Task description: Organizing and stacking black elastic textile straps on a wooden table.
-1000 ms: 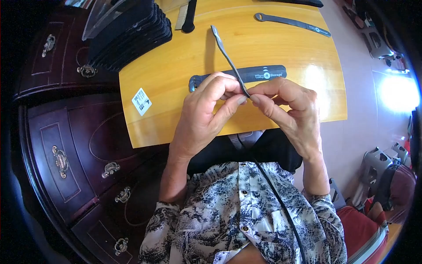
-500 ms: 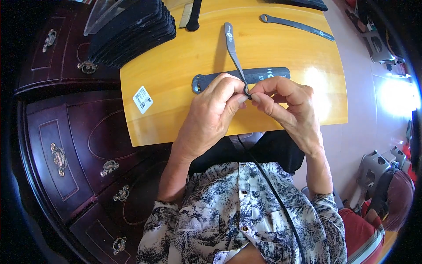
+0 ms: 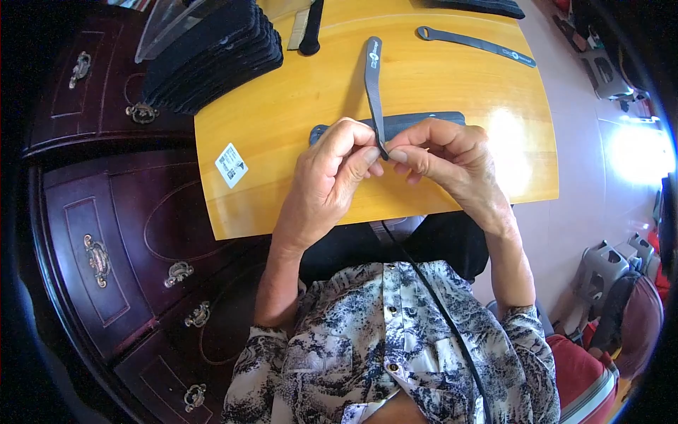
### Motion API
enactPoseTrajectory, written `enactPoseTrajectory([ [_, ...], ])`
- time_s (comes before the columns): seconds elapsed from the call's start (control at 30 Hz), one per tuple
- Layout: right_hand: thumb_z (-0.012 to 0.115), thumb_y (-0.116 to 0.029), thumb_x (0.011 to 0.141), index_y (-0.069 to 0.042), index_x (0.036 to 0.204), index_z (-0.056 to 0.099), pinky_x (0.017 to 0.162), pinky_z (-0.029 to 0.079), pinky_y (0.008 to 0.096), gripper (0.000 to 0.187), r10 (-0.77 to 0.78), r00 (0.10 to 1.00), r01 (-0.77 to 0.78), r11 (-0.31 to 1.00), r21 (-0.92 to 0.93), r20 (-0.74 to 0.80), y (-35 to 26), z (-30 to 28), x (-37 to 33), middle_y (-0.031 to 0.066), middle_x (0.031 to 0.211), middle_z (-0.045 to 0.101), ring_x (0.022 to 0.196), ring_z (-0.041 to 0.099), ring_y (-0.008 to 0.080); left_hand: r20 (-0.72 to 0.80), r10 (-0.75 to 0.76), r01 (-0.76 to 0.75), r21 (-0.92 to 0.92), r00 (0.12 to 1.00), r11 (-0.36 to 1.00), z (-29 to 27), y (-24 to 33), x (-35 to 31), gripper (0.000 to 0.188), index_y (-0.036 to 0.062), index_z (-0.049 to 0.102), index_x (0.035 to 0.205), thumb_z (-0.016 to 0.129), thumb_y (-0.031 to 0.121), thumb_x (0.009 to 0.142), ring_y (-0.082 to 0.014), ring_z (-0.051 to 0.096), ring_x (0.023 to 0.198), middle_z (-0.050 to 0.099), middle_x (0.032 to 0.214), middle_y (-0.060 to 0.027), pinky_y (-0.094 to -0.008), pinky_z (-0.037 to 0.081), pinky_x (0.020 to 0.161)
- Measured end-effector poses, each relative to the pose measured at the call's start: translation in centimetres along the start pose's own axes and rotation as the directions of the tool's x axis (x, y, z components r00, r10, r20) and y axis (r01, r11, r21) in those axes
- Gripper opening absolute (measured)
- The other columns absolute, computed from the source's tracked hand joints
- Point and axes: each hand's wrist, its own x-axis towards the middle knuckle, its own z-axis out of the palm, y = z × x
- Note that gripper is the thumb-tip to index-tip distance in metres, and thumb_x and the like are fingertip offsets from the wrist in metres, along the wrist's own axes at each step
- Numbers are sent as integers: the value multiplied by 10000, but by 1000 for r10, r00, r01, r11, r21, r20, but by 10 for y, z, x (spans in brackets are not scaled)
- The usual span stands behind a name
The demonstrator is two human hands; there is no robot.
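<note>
Grey strap [image 3: 373,81] at centre of frame, slightly above the middle; stands up from the fingers, flat face with pale print toward the camera, rounded tip pointing to the top edge. Lower end narrow and dark, between the two hands.

Left hand [image 3: 321,185], left of centre: thumb and forefinger pinching the strap near its lower end. Right hand [image 3: 458,168], right of centre: thumb and forefinger pinched together at that same end, other fingers curled. Fingertips of the two hands nearly meet; exact contact at the tip partly hidden.

Behind the hands, a wider dark strap [image 3: 431,119] lies crosswise on the yellow tabletop [image 3: 275,155], partly covered by the fingers. Upper right: a slim looped strap [image 3: 480,46], slanting down to the right, ring at its left end. Top edge, right of centre: a dark flat item [image 3: 487,6], cut by the table's far side. Top, left of centre: a black strap [image 3: 311,30] beside a pale strip [image 3: 297,30]. Upper left: thick stack of black pieces [image 3: 212,60]. White label [image 3: 231,165] on the table's left part.

Farther out: dark red-brown cabinet [image 3: 169,205] with ornate handles, left; grey stool [image 3: 602,272], lower right.
</note>
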Motion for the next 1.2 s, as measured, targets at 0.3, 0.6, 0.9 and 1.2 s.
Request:
enactPoseTrajectory([
  [0.3,658,-132,891,37,937,685,631,540,231,177,-35,999,35,999,-30,6,-3,1,3,52,804,695,701,639,88,-14,-2,2,9,1000,1000,-2,2,0,53,4,509,920,543,37,943,-143,619,715,559,811,-75,-273,480,639],
  [0.6,659,-137,891,37,934,685,649,548,237,181,-21,1000,21,999,-39,8,-2,0,3,58,809,698,722,648,93,0,49,-49,97,999,994,-2,3,2,48,3,506,921,541,28,941,-141,620,716,542,814,-74,-268,479,634],
  [0.9,653,-141,896,31,934,692,633,541,230,181,-15,999,16,1000,-24,37,-4,-1,4,58,794,696,690,638,88,-10,12,-12,2,1000,1000,-2,1,0,42,6,509,926,540,30,942,-139,615,717,534,816,-70,-268,480,640],
  [1.2,648,-130,898,34,931,691,622,540,231,173,-34,999,34,998,-44,9,-5,2,3,58,782,696,670,635,86,-2,10,-10,13,1000,1000,-2,1,-1,40,6,510,932,538,32,944,-137,618,728,536,828,-67,-264,488,650],
])
